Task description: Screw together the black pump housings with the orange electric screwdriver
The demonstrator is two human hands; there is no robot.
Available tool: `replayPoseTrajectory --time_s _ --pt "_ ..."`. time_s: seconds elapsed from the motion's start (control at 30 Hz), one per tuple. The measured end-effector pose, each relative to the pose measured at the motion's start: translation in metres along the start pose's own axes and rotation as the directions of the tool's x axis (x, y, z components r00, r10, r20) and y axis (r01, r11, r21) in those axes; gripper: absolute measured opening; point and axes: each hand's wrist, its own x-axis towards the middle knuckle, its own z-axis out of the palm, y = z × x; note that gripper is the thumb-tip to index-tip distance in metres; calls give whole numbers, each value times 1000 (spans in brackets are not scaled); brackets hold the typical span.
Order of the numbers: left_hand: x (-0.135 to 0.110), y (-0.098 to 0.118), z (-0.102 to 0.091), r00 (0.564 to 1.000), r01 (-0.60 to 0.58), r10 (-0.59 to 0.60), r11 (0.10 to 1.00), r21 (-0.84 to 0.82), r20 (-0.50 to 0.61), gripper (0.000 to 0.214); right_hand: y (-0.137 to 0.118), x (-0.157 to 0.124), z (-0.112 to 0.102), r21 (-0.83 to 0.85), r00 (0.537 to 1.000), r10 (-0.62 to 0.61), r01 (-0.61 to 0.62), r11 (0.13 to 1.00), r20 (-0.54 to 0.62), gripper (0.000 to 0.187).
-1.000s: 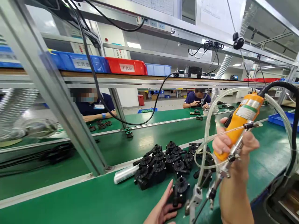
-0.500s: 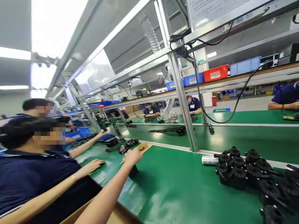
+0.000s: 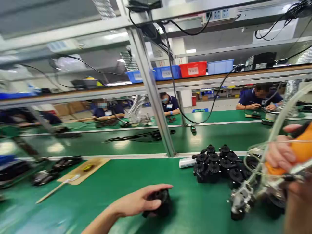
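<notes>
My left hand [image 3: 140, 201] is wrapped round a black plastic part [image 3: 163, 202], which resembles a small water pump and sits low over the green mat. Thumb and fingers grip its sides, hiding much of it. At the right edge my right hand [image 3: 280, 154] is closed round the orange body of a hand-held power tool [image 3: 303, 148], partly out of frame. Clear hoses and a metal nozzle end [image 3: 241, 198] hang beside that hand, blurred. Several similar black pump-like parts [image 3: 213, 169] stand grouped between my two hands, farther back.
A brown card [image 3: 95, 165] with a yellow item and a white-tipped stick [image 3: 52, 192] lies to the left. A white roll [image 3: 187, 162] rests by the metal upright [image 3: 156, 107]. Blue bins and a red bin [image 3: 193, 69] line the shelf. Co-workers sit opposite.
The view has swung right, bringing my right hand with the orange tool into sight. My left hand and the black part have come from beside the card at left to in front of me.
</notes>
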Motion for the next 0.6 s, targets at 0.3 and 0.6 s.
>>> replayPoseTrajectory --time_s 0.3,0.6 --pt "154 49 185 947 -316 262 863 -393 -187 67 36 -11 3 -350 987 20 38 936 160 46" --pt "166 29 184 957 -285 273 813 -508 -101 77 49 -5 11 -455 988 -3 75 887 156 52"
